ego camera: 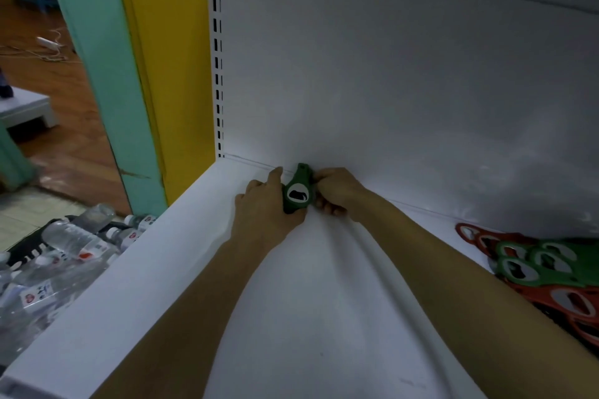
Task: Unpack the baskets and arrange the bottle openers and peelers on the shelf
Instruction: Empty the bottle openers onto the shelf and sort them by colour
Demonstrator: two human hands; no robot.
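A green bottle opener [297,192] stands on edge near the back of the white shelf [324,301], close to the back panel. My left hand [264,204] holds its left side and my right hand [334,193] grips its right side with curled fingers. It may be a small stack of green openers; I cannot tell. A pile of green openers [531,261] and red openers [570,301] lies flat at the shelf's right edge. No peelers or baskets are in view.
The shelf's slotted upright [217,74] runs along the left of the back panel. Below the shelf on the left lie several plastic water bottles [64,246]. A teal post [97,74] and a yellow panel [168,74] stand beyond.
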